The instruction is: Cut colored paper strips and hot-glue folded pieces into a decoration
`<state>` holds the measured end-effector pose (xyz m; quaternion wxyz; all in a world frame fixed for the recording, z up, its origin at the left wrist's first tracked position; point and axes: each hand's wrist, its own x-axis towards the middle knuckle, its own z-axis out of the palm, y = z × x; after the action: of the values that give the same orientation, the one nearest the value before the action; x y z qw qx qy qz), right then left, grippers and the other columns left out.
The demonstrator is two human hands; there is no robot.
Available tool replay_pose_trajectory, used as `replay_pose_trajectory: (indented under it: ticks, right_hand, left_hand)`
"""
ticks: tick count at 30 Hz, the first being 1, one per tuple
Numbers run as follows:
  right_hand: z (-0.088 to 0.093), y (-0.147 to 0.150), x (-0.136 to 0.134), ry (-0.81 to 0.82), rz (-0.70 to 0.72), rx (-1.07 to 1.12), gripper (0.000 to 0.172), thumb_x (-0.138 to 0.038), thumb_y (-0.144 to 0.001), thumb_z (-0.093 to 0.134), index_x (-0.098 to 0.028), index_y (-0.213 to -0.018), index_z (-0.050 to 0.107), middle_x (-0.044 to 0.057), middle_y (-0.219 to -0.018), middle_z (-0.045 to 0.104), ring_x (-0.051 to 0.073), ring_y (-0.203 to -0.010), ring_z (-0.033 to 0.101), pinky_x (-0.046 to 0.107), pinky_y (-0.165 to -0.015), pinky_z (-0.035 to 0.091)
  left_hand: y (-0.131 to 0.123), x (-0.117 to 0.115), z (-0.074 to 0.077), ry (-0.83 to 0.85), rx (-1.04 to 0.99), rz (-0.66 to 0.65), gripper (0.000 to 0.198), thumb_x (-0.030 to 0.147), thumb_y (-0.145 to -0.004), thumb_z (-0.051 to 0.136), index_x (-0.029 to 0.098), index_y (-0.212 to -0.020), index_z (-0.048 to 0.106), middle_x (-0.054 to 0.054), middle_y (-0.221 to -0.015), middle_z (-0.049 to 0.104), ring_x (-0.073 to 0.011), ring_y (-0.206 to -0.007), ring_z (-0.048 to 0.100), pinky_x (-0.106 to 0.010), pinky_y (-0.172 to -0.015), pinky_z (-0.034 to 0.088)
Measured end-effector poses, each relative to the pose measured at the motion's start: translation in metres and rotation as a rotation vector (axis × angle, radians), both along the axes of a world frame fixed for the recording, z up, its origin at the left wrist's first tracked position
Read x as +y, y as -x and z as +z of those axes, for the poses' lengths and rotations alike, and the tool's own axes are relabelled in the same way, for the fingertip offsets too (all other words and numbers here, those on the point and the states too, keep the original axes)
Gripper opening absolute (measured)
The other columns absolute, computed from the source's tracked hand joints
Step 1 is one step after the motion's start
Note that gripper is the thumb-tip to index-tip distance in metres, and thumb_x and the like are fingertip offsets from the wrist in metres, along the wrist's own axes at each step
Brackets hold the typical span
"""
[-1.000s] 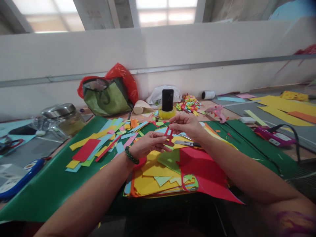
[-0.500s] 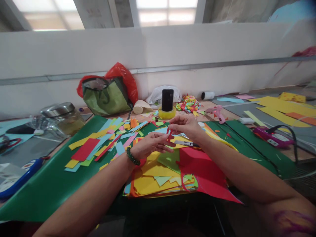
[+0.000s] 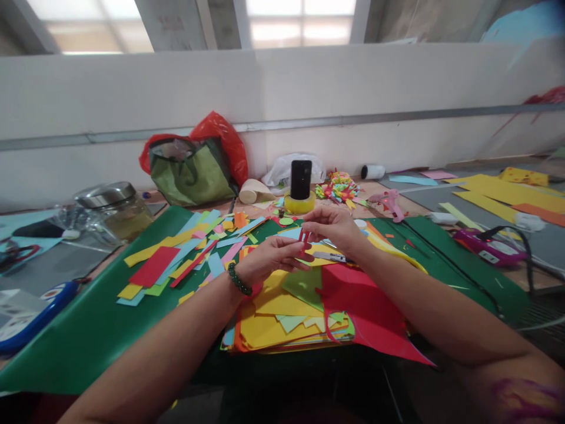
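A small red strip (image 3: 304,238), folded or looped, is held between my two hands above the paper pile. My left hand (image 3: 278,254), with a dark green bead bracelet at the wrist, pinches its lower part. From the right, my right hand (image 3: 338,228) grips its upper end with thumb and fingertips. Below them lies a stack of yellow sheets (image 3: 260,330) with green scraps and a large red sheet (image 3: 371,312). A utility knife (image 3: 330,257) rests just beneath my right hand. Whether the strip is paper or foam I cannot tell.
Coloured strips (image 3: 176,259) cover the green mat (image 3: 83,341) on the left. Behind stand a phone (image 3: 301,179) on a yellow tape roll (image 3: 299,203) and a bundle of colourful pieces (image 3: 339,187). A pink glue gun (image 3: 391,203) with its cord, a purple power strip (image 3: 489,247) and a glass jar (image 3: 117,215) flank them.
The red strip has shifted slightly between my fingertips, and its two sides now show more upright. Both hands stay in nearly the same place.
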<state>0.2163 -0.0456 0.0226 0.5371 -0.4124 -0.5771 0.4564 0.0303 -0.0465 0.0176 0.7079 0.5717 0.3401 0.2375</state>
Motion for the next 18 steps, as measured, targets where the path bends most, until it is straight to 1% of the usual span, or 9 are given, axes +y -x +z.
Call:
replay_pose_trajectory:
  ticks: [3,6,11,15,18]
  right_hand:
    - [-0.0024,0.0025,0.0001,-0.017,-0.009,-0.014,0.035,-0.038,-0.056,0.085,-0.016,-0.075,0.066,0.001,-0.061,0.070,0.011,-0.049,0.062,0.023,-0.049,0.051]
    - [-0.0032,0.0038,-0.0004,-0.034,0.009,-0.019,0.033,-0.039,-0.058,0.083,-0.016,-0.075,0.066,0.001,-0.063,0.071,0.011,-0.051,0.063,0.024,-0.052,0.052]
    - [-0.0019,0.0024,-0.0010,-0.049,0.042,-0.009,0.033,-0.039,-0.060,0.082,-0.016,-0.077,0.067,0.001,-0.063,0.070,0.011,-0.053,0.063,0.024,-0.054,0.052]
    - [-0.0009,0.0004,-0.0005,-0.045,0.043,-0.005,0.035,-0.038,-0.057,0.084,-0.016,-0.078,0.067,-0.002,-0.060,0.067,0.009,-0.050,0.059,0.023,-0.052,0.050]
    - [-0.0011,-0.0007,0.0000,-0.042,0.056,-0.023,0.035,-0.037,-0.058,0.084,-0.015,-0.081,0.067,-0.002,-0.062,0.068,0.009,-0.051,0.059,0.024,-0.053,0.051]
  left_hand:
    - [-0.0007,0.0001,-0.0002,-0.015,0.012,0.020,0.049,0.052,-0.065,0.081,0.013,-0.094,0.071,-0.013,-0.094,0.076,-0.0161,-0.072,0.071,-0.021,-0.061,0.046]
    - [0.0001,0.0020,-0.0026,0.003,-0.020,0.008,0.047,0.052,-0.066,0.080,0.013,-0.093,0.071,-0.013,-0.094,0.076,-0.0170,-0.073,0.072,-0.022,-0.063,0.048]
    - [0.0012,0.0046,-0.0044,0.053,-0.063,-0.012,0.044,0.045,-0.065,0.083,0.014,-0.093,0.072,-0.012,-0.095,0.076,-0.0163,-0.073,0.071,-0.023,-0.066,0.050]
    - [0.0013,0.0055,-0.0046,0.040,-0.058,0.002,0.044,0.042,-0.060,0.087,0.013,-0.089,0.072,-0.012,-0.094,0.076,-0.0157,-0.071,0.071,-0.022,-0.064,0.050]
    - [0.0019,0.0055,-0.0051,0.020,-0.059,0.034,0.042,0.042,-0.058,0.087,0.013,-0.084,0.071,-0.011,-0.093,0.076,-0.0154,-0.069,0.071,-0.022,-0.063,0.048]
